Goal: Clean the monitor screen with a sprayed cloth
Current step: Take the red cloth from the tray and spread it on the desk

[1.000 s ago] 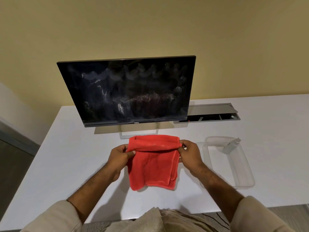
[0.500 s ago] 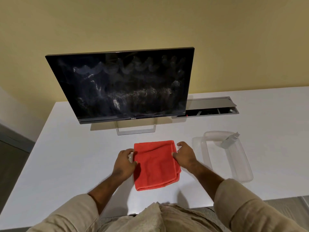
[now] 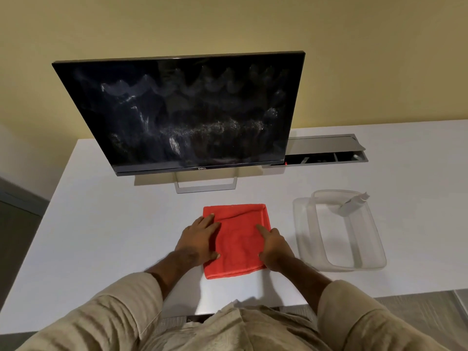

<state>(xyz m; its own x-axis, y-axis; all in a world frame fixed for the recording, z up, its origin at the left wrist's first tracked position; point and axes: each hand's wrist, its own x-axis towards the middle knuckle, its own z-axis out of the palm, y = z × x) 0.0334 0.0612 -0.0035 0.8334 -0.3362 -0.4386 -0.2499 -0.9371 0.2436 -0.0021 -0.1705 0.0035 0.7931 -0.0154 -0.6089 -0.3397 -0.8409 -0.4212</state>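
While the smeared black flat-panel monitor (image 3: 177, 112) awaited wiping, the left hand (image 3: 200, 240) and right hand (image 3: 274, 247), fingers extended and grasping nothing, pressed the folded red microfibre cloth (image 3: 239, 243) flat on the white surface (image 3: 101, 224), presumably for spraying.

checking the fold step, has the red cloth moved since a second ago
Yes. The red cloth was held up just below the monitor stand; it has come down and lies flat on the table, nearer the person.

Warm dim light, soft shadows, wide-angle bowing
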